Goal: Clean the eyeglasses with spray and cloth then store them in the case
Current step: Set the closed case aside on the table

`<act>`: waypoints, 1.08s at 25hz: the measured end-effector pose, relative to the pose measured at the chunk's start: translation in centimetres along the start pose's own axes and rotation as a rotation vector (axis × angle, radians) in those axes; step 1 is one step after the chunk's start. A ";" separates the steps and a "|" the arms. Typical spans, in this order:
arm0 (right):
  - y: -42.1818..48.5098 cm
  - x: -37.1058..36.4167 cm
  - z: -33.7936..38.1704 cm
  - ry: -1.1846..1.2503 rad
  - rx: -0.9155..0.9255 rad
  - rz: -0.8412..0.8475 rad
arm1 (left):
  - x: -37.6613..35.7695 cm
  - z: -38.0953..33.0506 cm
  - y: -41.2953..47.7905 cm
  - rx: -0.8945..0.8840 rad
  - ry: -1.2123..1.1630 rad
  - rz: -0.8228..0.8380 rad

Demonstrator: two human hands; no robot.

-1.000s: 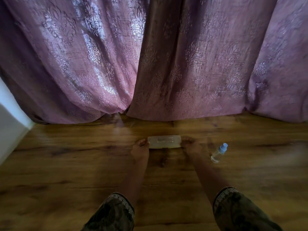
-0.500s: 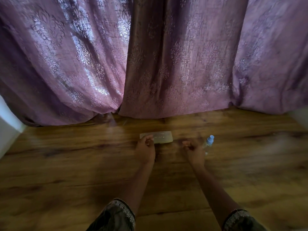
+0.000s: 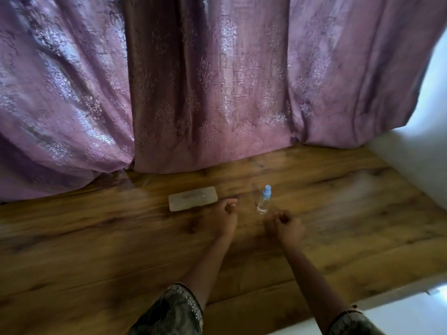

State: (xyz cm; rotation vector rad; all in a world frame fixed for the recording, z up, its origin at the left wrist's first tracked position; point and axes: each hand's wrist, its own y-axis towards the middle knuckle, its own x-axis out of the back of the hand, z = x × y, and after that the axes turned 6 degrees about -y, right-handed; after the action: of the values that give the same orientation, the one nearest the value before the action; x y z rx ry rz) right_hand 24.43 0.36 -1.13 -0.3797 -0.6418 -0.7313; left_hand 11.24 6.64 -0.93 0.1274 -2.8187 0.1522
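Both hands have come off the case since a second ago, when each held one of its ends. The view has also swung right, so a white wall (image 3: 411, 170) now fills the right edge.

Nearest, at the bottom of the frame, two patterned sleeves (image 3: 174, 310) lead up into bare forearms. At centre the left hand (image 3: 223, 216) has its fingers curled in with nothing visible inside them, and it sits just right of the case without clearly touching it. The right hand (image 3: 287, 226), right of centre, is balled the same way and looks empty, though both are blurred.

Just above the right hand stands the bottle (image 3: 264, 200), upright with its blue cap on, on the wood (image 3: 96, 250). The case (image 3: 192, 201) lies flat and closed, left of centre. Its lid is cloudy and I cannot tell whether the glasses are inside; no glasses and no cloth show anywhere. Beyond hangs the curtain (image 3: 205, 81).

The bottle is the main risk — it is tall, narrow and right in the path of the right hand, so a quick or off-line reach could tip it and let it roll. The case may also skate on the smooth wood if it is pried open one-handed, and a sudden pop of the lid could spill whatever it holds.
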 end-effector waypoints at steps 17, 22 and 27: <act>4.7 -0.5 1.2 0.067 0.151 0.251 | -4.6 -2.4 -0.9 -0.035 0.097 0.282; 5.1 -1.0 2.2 0.076 0.191 0.247 | -4.0 -3.0 -0.4 -0.044 0.066 0.256; 6.3 -3.0 4.2 0.031 0.281 0.312 | -2.2 -3.3 1.4 -0.014 0.114 0.199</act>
State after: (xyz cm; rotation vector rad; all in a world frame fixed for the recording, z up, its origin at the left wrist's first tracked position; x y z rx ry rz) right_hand 25.50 8.39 -0.60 -0.2018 -0.6289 -0.3426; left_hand 14.16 8.60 1.36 -0.1603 -2.7136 0.1782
